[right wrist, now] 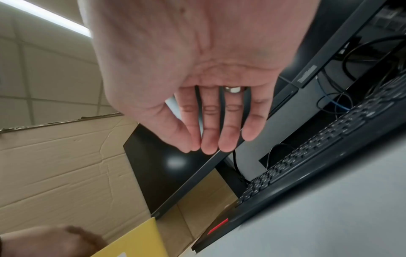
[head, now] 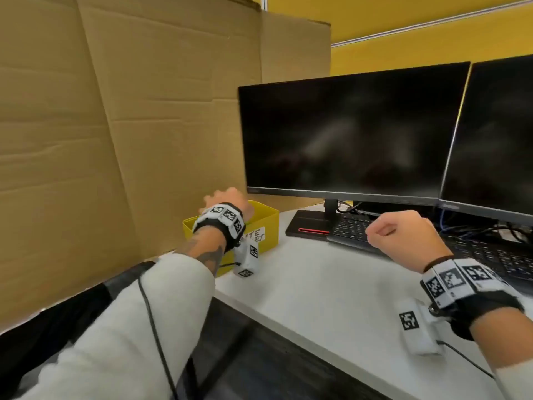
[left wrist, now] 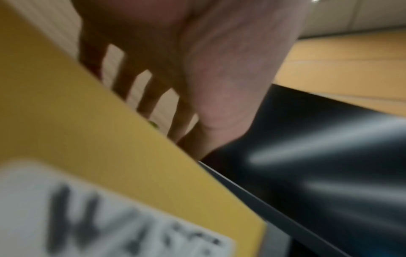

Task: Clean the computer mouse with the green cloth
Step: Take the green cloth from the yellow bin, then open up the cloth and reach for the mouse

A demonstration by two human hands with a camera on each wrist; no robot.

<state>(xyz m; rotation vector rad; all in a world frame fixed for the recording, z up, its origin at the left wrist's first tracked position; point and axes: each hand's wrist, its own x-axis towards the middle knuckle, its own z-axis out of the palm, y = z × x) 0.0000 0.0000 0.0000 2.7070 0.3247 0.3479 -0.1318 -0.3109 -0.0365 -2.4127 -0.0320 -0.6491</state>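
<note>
No computer mouse shows in any view. My left hand (head: 227,199) reaches over the far rim of a yellow bin (head: 265,223) at the desk's back left. In the left wrist view its fingers (left wrist: 140,83) are straight and spread, and their tips are hidden behind the bin wall (left wrist: 87,130). A small green patch (left wrist: 153,124) peeks over that rim; I cannot tell whether it is the cloth. My right hand (head: 401,232) hovers above the desk in front of the keyboard. Its fingers (right wrist: 208,121) hang loosely bent and hold nothing.
Two dark monitors (head: 346,134) (head: 496,134) stand at the back, with a black keyboard (head: 352,229) and cables below them. A tall cardboard sheet (head: 115,111) walls off the left side. The white desk (head: 317,284) runs between my arms.
</note>
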